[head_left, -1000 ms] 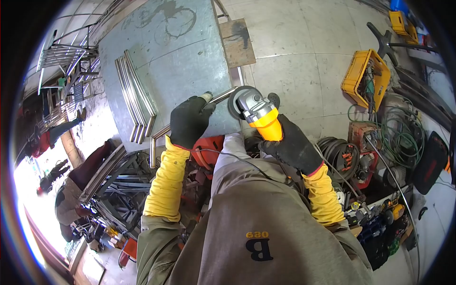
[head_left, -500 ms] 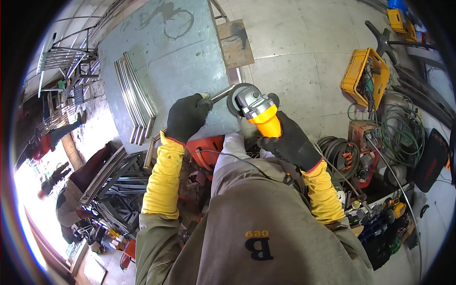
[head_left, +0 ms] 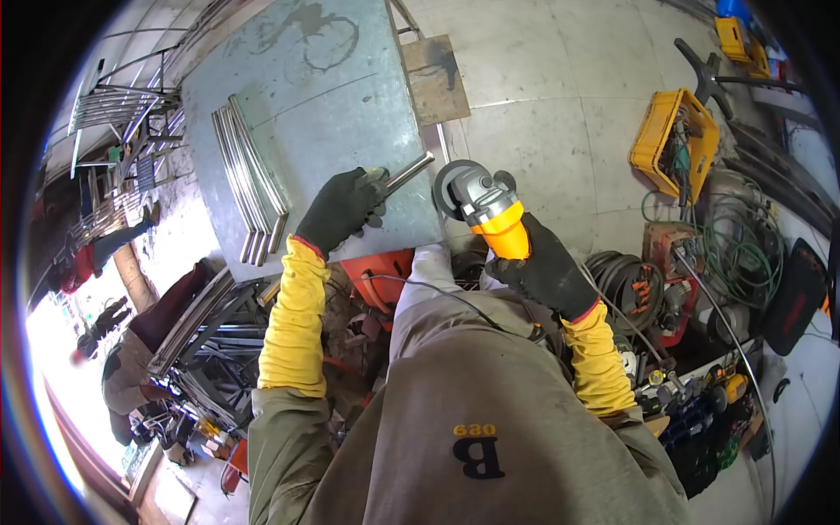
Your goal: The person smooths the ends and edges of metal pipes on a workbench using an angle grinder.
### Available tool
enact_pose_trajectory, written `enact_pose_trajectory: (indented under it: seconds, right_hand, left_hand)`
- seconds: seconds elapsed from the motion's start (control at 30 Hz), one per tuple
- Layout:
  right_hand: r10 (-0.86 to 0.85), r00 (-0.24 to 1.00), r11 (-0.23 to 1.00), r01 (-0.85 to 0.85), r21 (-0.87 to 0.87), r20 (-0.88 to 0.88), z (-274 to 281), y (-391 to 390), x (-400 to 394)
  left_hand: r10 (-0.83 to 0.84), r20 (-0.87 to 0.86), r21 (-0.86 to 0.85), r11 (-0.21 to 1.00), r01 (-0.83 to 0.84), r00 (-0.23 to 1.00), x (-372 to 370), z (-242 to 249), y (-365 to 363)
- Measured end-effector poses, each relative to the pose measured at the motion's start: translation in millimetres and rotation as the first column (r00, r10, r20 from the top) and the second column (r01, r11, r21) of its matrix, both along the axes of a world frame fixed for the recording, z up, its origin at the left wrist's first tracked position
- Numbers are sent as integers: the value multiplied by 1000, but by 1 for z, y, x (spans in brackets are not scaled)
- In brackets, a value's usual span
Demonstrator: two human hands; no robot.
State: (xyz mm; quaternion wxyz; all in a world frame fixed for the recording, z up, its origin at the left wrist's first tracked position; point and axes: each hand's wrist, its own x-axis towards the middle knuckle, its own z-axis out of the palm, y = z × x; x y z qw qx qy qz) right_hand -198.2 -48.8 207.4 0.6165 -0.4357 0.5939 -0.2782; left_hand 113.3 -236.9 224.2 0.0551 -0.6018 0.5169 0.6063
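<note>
Yellow sleeves [head_left: 293,328] meet dark work gloves as a person's left hand [head_left: 344,210] closes around a shiny metal tube [head_left: 408,172] over a grey worktable [head_left: 350,105], its tip reaching the table's right edge. Held apart from it, the right hand [head_left: 551,271] clasps the yellow body of an angle grinder [head_left: 499,229], whose disc [head_left: 443,191] sits just beside the tube's tip without touching. Bent metal tubes [head_left: 249,179] lie side by side on the tabletop's left, while a yellow crate [head_left: 651,140] of tangled items stands on the pale floor [head_left: 542,114] at right.
</note>
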Motion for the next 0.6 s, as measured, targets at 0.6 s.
enact_pose_trajectory:
  seconds: [0.6]
  right_hand:
    - [35, 998, 999, -33, 35, -57, 17, -13, 5]
  left_hand:
    - [-222, 240, -603, 729, 324, 945, -2, -25, 26]
